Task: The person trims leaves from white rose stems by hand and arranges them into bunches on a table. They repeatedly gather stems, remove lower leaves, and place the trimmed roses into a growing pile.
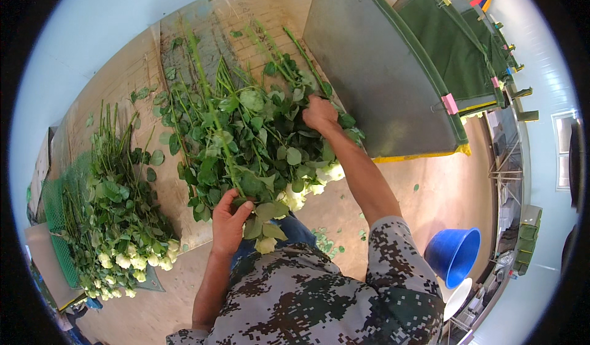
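My left hand [232,220] is closed on the stem of a white rose [266,245] near its bloom, at the table's near edge. That long stem reaches away over a heap of leafy rose stems [258,128]. My right hand [320,113] is at the heap's right side, its fingers curled among leaves and stems; the fingertips are partly hidden, so what it grips cannot be told. Pale blooms [295,197] of the heap hang over the near edge between my hands. To the left lies another pile of white roses [124,197], partly beside green plastic netting [60,234].
A grey panel [378,64] with green fabric edging and coloured clips stands upright along the right of the wooden table [133,73]. Loose leaves lie on the table and floor. A blue bucket [454,257] stands on the floor at the lower right, by a white container [457,299].
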The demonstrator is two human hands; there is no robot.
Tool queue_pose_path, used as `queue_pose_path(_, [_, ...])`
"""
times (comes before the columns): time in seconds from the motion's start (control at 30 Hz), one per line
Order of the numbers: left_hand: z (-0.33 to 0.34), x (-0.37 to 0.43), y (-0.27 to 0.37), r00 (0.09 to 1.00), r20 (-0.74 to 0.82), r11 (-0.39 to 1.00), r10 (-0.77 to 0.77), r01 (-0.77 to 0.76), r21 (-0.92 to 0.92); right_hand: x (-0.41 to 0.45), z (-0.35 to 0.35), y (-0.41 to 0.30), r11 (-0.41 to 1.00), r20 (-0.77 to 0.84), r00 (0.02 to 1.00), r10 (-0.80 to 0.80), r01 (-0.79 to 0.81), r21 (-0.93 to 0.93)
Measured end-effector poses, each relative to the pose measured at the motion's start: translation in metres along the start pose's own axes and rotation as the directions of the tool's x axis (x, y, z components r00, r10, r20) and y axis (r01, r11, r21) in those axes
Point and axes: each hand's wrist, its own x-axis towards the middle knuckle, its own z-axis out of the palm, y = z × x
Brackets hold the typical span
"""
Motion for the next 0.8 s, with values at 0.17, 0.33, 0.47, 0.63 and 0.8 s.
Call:
queue_pose_path(0.17, [0.039,0.022,0.008,0.989,0.132,0.997,0.063,-0.069,0.040,-0.056,-0.077,0.000,0.992,-0.268,0.957,-0.114,0.125,0.024])
queue_pose_path(0.33, [0.112,0.078,-0.005,0.979,0.201,0.998,0.041,-0.049,0.034,-0.130,-0.137,0.009,0.974,-0.436,0.882,-0.177,0.222,0.053])
queue_pose_path(0.47, [0.186,0.148,-0.048,0.993,0.102,0.994,0.056,-0.065,0.091,-0.195,-0.163,0.014,0.914,-0.583,0.769,-0.264,0.393,0.104])
queue_pose_path(0.63, [0.239,0.213,-0.112,0.994,0.094,0.797,-0.047,-0.020,0.604,-0.247,-0.166,0.026,0.926,-0.548,0.814,-0.192,0.336,0.174])
queue_pose_path(0.8, [0.265,0.220,-0.122,0.990,0.109,0.739,-0.084,-0.011,0.674,-0.267,-0.168,0.031,0.868,-0.411,0.910,-0.053,0.246,0.432])
